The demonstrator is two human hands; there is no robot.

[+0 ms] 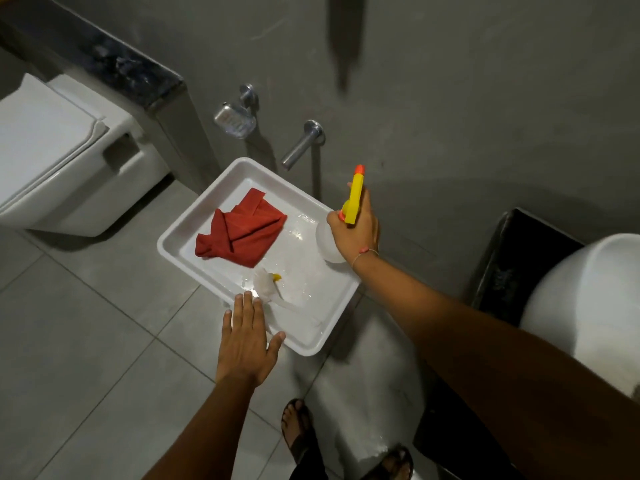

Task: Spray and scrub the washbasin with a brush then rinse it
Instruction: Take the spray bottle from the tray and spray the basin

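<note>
A white tray sits low in front of the wall. In it lie a folded red cloth and a white brush with a yellow spot near its head. My right hand grips a spray bottle with a yellow trigger head and an orange nozzle, over the tray's right side. My left hand hovers flat with fingers spread over the tray's near edge, fingertips close to the brush, holding nothing. The white washbasin shows at the right edge.
A white toilet stands at the left. A chrome tap and a soap dish stick out of the grey wall above the tray. A dark counter carries the basin. My sandalled feet stand on the tiled floor.
</note>
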